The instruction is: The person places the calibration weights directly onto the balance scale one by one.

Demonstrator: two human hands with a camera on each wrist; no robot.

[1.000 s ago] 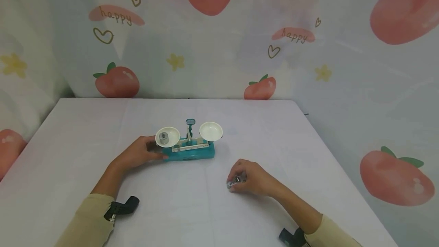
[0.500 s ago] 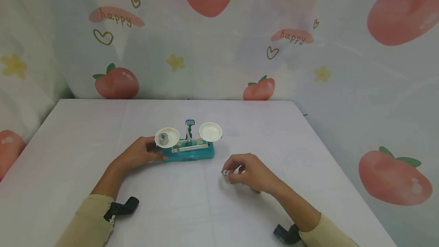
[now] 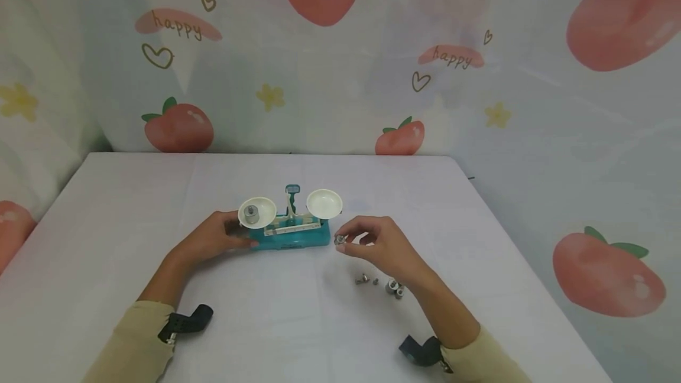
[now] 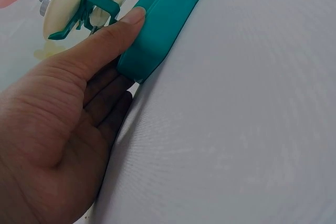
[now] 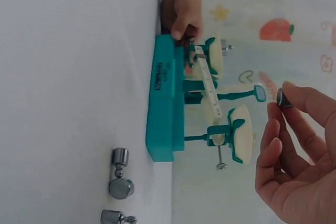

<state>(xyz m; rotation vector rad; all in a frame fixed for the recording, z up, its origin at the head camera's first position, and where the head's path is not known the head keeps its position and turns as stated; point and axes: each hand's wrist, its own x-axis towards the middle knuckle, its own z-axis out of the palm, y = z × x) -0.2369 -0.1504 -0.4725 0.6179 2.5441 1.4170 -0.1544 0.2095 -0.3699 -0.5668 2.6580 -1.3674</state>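
Observation:
A teal balance scale (image 3: 290, 240) with two white pans stands on the table. Its left pan (image 3: 265, 220) bears a metal weight (image 3: 252, 214); the right pan (image 3: 324, 204) bears nothing visible. My left hand (image 3: 213, 237) grips the left end of the teal base (image 4: 152, 40), thumb on the front and fingers behind. Just right of the base and above the table, my right hand (image 3: 380, 244) pinches a small metal weight (image 5: 283, 98) between thumb and fingertips. Its lower part is hidden by the fingers.
Several loose metal weights lie on the white table (image 3: 255, 324) below my right hand: small ones (image 3: 363, 279) to the left, larger ones (image 3: 392, 286) close to the wrist. A fruit-patterned cloth (image 3: 319, 75) hangs behind the table's far edge.
My right hand has lifted a weight from the group on the table and carried it up and left toward the balance scale. The left hand keeps its grip on the base.

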